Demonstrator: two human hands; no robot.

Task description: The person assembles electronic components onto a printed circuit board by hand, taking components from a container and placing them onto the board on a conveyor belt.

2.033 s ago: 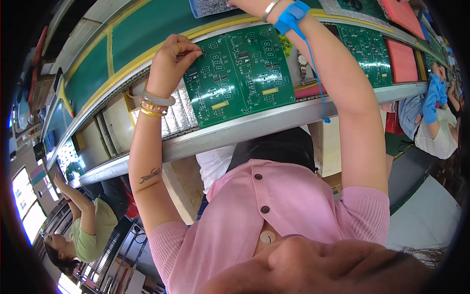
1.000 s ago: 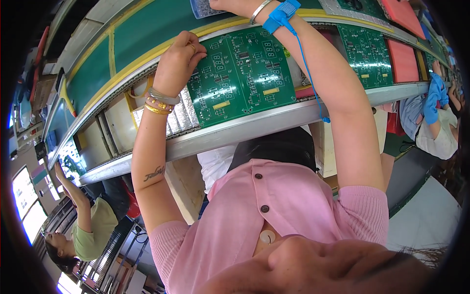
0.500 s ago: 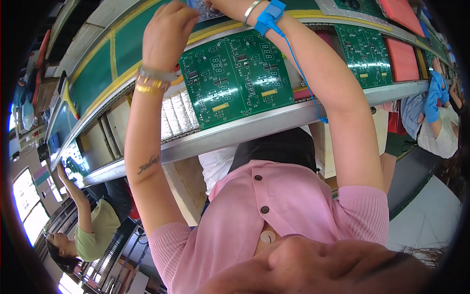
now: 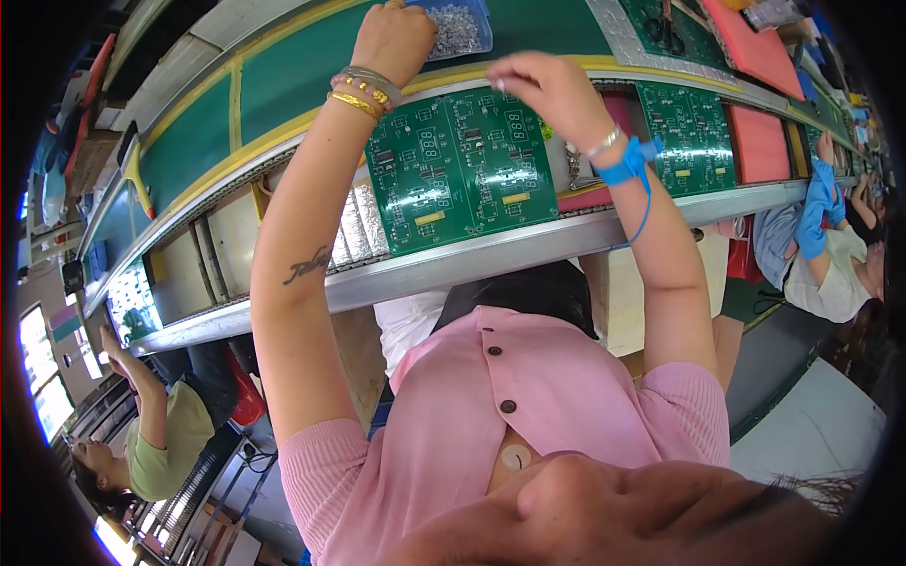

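Note:
My left hand [image 4: 394,45] is at the left side of a blue bin [image 4: 485,28] filled with small clear-and-white components [image 4: 455,32]. Its fingers are curled closed, and what they hold, if anything, is hidden. My right hand [image 4: 552,90] is over the near yellow edge of the green bench, fingertips pinched, with a small pale component [image 4: 500,85] showing at them. A blue wrist strap with a cord [image 4: 623,168] is around that wrist. Below both hands, a green circuit board panel [image 4: 462,165] lies across the conveyor rails, fitted with displays and small parts.
Another circuit board [image 4: 684,141] sits farther right on the line, beside a pink foam sheet [image 4: 758,146]. Scissors [image 4: 664,30] lie at the back right. The metal front rail [image 4: 472,247] borders my side. Co-workers sit to the left [image 4: 179,434] and right [image 4: 835,264].
My right hand has come nearer and right, away from the bin, with a small pale component at its fingertips. My left hand has moved right to the bin, which is now more visible.

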